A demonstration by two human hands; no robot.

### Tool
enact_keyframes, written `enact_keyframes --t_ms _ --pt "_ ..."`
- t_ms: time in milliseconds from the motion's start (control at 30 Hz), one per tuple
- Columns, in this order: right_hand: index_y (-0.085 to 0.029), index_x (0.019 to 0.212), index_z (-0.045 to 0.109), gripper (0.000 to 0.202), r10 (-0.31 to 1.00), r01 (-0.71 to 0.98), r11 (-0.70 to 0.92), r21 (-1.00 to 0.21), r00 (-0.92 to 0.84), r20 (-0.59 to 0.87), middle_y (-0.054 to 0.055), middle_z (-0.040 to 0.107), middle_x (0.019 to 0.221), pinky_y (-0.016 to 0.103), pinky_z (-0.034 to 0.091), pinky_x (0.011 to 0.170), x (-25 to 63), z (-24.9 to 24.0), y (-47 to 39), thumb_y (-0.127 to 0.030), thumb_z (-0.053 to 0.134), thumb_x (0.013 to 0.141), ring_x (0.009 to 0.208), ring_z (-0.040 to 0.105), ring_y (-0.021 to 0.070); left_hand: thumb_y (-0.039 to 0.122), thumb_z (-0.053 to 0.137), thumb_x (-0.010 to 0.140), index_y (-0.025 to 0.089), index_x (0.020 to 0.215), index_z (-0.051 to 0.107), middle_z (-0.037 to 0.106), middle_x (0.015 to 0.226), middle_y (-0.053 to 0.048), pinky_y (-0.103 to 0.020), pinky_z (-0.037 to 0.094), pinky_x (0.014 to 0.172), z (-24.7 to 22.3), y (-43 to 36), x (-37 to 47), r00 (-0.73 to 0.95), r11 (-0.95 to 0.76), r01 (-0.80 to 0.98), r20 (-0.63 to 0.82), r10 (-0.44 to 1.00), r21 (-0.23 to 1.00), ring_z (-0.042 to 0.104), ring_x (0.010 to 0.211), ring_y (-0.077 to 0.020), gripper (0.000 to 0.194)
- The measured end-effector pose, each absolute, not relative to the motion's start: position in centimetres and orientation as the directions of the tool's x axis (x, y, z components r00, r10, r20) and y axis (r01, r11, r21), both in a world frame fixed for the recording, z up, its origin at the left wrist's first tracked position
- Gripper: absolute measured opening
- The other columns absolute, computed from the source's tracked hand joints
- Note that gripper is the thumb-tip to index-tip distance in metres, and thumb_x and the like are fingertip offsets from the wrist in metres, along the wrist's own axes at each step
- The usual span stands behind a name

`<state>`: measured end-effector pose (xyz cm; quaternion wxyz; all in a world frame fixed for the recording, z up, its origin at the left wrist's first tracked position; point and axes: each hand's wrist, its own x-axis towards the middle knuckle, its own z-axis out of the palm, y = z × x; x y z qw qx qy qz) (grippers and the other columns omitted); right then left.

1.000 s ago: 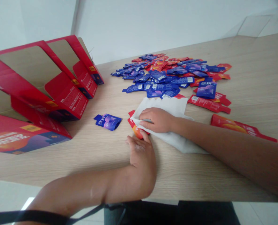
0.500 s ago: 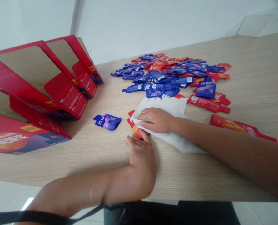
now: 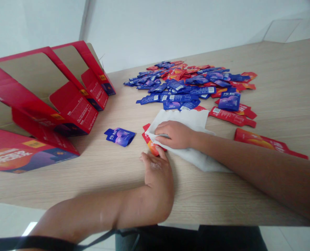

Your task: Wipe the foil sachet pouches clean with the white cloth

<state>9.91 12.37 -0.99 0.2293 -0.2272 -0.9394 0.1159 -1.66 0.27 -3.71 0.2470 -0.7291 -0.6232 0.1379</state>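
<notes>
My right hand [image 3: 174,134] is closed on a white cloth [image 3: 194,120], pressing it down on a red and orange pouch [image 3: 151,145]. The cloth covers much of that pouch; only its left part shows. At the pouch's near edge rests my left hand [image 3: 156,168], wrist bent, with its visible fingers apart and one fingertip touching the pouch. A single blue pouch [image 3: 119,136] with purple fruit printed on it lies flat to the left of both hands.
Several open red cartons [image 3: 74,108] stand at the left of the wooden table [image 3: 113,174]. A heap of blue and red pouches [image 3: 176,85] lies toward the wall. Another red pouch [image 3: 270,143] lies beyond my right forearm.
</notes>
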Motion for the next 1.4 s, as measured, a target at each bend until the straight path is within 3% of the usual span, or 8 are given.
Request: enact_keyframes --t_ms 267,467,600,833,1200,1400 --pt "-0.014 0.083 0.066 0.026 0.485 0.370 0.865 -0.338 -0.788 0.378 0.008 0.067 0.085 0.031 0.038 0.075 9.91 -0.96 12.33 -0.027 0.046 0.092 0.078 0.055 0.0185 0.002 0.030 0.087 0.000 0.130 0.055 0.076 0.088 -0.018 -0.047 0.048 0.097 -3.75 0.22 -1.65 0.192 -0.094 0.778 0.092 0.977 -0.621 0.072 0.083 -0.0236 0.049" --pt "-0.014 0.083 0.067 0.026 0.502 0.388 0.856 -0.341 -0.780 0.373 0.009 0.068 0.085 0.031 0.038 0.075 9.87 -0.94 12.36 -0.027 0.046 0.092 0.079 0.056 0.0190 0.000 0.031 0.087 -0.005 0.130 0.053 0.074 0.090 -0.024 -0.050 0.047 0.099 -3.77 0.26 -1.68 0.186 -0.103 0.851 0.111 0.976 -0.515 0.072 0.086 -0.0262 0.049" --pt "-0.014 0.084 0.067 0.025 0.504 0.392 0.856 -0.338 -0.779 0.373 0.009 0.068 0.086 0.031 0.038 0.075 9.87 -1.01 12.41 -0.026 0.046 0.092 0.079 0.056 0.0187 0.000 0.031 0.087 -0.002 0.130 0.054 0.074 0.093 -0.023 -0.051 0.047 0.100 -3.78 0.30 -1.64 0.162 -0.090 0.881 0.118 0.980 -0.465 0.072 0.089 -0.0260 0.049" --pt "-0.014 0.082 0.066 0.025 0.514 0.400 0.850 -0.343 -0.771 0.376 0.008 0.067 0.084 0.031 0.037 0.074 9.83 -1.01 12.43 -0.026 0.046 0.092 0.078 0.055 0.0184 0.002 0.032 0.086 0.000 0.130 0.054 0.075 0.093 -0.020 -0.047 0.047 0.098 -3.89 0.15 -1.70 0.186 -0.087 0.801 0.107 0.977 -0.593 0.072 0.088 -0.0245 0.049" --pt "-0.013 0.084 0.067 0.025 0.504 0.390 0.857 -0.336 -0.772 0.388 0.008 0.067 0.084 0.030 0.038 0.074 9.88 -1.04 12.45 -0.025 0.047 0.092 0.078 0.056 0.0182 0.000 0.032 0.087 -0.001 0.130 0.055 0.075 0.091 -0.020 -0.051 0.046 0.101 -3.83 0.22 -1.76 0.159 -0.088 0.910 0.145 0.977 -0.406 0.072 0.090 -0.0252 0.048" --pt "-0.014 0.084 0.067 0.026 0.498 0.386 0.860 -0.333 -0.777 0.385 0.008 0.067 0.086 0.031 0.039 0.076 9.91 -1.11 12.45 -0.026 0.046 0.092 0.080 0.057 0.0186 0.000 0.030 0.087 -0.002 0.129 0.055 0.075 0.089 -0.021 -0.048 0.048 0.098 -3.63 0.19 -1.68 0.187 -0.098 0.841 0.114 0.976 -0.533 0.072 0.085 -0.0248 0.049"
